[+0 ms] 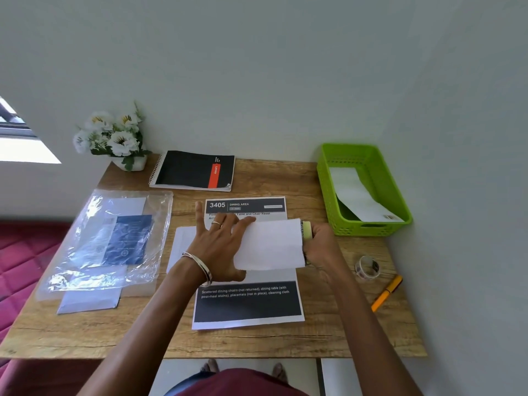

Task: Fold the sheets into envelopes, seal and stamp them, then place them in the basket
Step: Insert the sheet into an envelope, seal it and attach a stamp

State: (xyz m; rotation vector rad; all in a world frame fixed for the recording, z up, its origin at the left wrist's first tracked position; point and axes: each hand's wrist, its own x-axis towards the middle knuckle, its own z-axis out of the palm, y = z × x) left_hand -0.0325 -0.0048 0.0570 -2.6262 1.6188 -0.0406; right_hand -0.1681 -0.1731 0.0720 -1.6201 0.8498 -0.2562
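Note:
A white folded sheet (271, 244) is held above the middle of the wooden table (285, 341). My left hand (220, 247) grips its left side, fingers spread over the top. At the sheet's right edge my right hand (320, 244) holds a pale green stick-like object (307, 230), probably a glue stick, against the paper. Under them lies a printed sheet (248, 307) with dark bands. Another white sheet (183, 244) peeks out at its left. A green basket (371, 192) at the back right holds one white envelope (360, 198).
A clear plastic bag (108, 241) with blue and white paper lies at the left, an envelope (91, 301) sticking out below it. A black notebook (197, 171) and potted flowers (114, 138) stand at the back. A tape roll (367, 267) and orange pen (387, 292) lie right.

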